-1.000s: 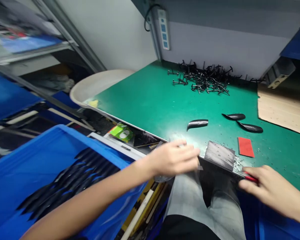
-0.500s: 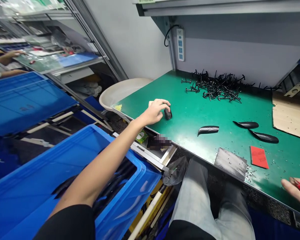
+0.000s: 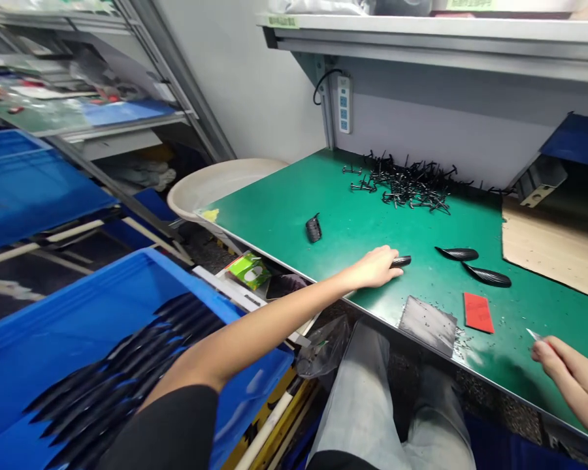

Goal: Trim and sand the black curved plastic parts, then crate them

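My left hand (image 3: 375,267) lies on the green bench mat (image 3: 294,209), its fingers closed over a black leaf-shaped ribbed part (image 3: 402,261) whose tip sticks out to the right. A small black roll (image 3: 314,229) stands alone further left on the mat. Two more leaf-shaped parts (image 3: 457,253) (image 3: 487,277) lie to the right. My right hand (image 3: 563,365) rests at the bench's near right edge, pinched on a thin blade tool (image 3: 534,335).
A heap of black plastic sprues (image 3: 404,183) lies at the back. A grey sanding pad (image 3: 428,317) and red card (image 3: 478,312) sit near the front edge, cardboard (image 3: 553,248) at right. A blue crate (image 3: 78,339) with several black parts stands low left, a beige basin (image 3: 215,183) beyond.
My left hand let go of the small black roll at the left of the mat and moved right onto the nearest leaf-shaped part. My right hand stays at the near right edge.
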`<state>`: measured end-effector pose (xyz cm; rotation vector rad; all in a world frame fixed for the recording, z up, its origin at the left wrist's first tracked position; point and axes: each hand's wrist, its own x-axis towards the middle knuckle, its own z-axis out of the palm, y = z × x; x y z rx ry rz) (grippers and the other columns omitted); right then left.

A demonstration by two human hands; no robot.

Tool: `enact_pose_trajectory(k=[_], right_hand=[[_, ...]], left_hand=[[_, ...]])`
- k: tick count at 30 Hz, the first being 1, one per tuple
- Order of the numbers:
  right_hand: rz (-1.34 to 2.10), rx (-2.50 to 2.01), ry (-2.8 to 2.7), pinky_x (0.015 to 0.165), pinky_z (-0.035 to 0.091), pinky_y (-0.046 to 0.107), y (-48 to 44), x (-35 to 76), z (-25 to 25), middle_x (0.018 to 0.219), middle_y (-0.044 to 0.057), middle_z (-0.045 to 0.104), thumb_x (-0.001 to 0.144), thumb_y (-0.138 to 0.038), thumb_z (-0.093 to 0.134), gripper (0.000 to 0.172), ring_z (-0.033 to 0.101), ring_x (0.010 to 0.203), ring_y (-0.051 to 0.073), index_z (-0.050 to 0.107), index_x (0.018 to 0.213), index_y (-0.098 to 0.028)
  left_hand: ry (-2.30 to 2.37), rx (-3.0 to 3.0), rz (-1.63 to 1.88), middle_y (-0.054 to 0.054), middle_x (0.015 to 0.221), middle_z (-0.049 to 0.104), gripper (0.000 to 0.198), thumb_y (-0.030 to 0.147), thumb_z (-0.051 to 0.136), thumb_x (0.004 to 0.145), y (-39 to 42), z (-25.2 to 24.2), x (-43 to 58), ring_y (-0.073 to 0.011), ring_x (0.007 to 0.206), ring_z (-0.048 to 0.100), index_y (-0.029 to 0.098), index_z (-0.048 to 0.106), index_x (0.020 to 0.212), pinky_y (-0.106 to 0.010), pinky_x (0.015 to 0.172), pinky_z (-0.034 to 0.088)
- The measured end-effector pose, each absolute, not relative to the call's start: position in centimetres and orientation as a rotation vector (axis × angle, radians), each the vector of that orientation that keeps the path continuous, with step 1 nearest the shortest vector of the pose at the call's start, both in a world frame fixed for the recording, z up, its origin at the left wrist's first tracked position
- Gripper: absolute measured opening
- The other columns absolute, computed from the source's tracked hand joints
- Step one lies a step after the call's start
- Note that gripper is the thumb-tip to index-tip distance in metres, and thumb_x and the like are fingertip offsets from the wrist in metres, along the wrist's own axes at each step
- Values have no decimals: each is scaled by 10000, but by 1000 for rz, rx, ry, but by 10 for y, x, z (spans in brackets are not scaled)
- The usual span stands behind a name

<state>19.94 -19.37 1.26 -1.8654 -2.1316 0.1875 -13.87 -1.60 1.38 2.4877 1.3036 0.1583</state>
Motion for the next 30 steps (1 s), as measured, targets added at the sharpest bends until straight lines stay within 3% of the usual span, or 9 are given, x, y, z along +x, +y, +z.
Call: enact_pose_trajectory(k=[3,4,7,10,18,30], right_hand=[[359,-1833,-2173,532,469,289,-190,180,25,792,42,700,1042,-571,361,403,680,663,235,576,874,-274],[329,-1802,-2199,533,448,290,-190,170,30,774,31,688,1053,-563,345,413,663,641,222,573,886,-263],[166,-1640,-2310,505,368,270,-194,133,48,669,-18,610,1089,-501,302,420,578,530,160,524,851,-235],[-12,-1424,-2399,460,299,271,-201,98,64,589,-34,534,1063,-622,240,533,510,451,134,454,777,-226],[-190,-1431,-2422,450,241,295,-208,72,61,544,-6,540,995,-726,73,726,562,430,155,494,714,-206],[0,-1490,-2567,474,126,327,-211,81,38,464,22,555,964,-740,44,814,542,364,165,540,624,-192]], left_hand=[[1076,2692,436,-100,1155,587,63,189,517,967,-58,27,-148,-216,1023,561,171,573,988,-335,864,452],[945,2811,554,-88,1120,591,102,116,485,950,-73,30,-150,-200,963,555,176,567,960,-321,823,441],[655,3128,840,-40,805,550,210,38,418,915,-111,41,-152,-172,672,448,178,518,794,-303,616,325],[559,3238,995,-11,644,446,286,73,401,943,-128,50,-150,-173,569,338,192,458,689,-327,570,246],[419,3234,1009,-4,618,436,298,101,391,940,-136,60,-149,-164,544,339,199,446,665,-332,565,232],[364,3304,1017,5,614,415,243,113,479,890,-143,55,-141,-157,546,326,198,446,664,-336,562,203]])
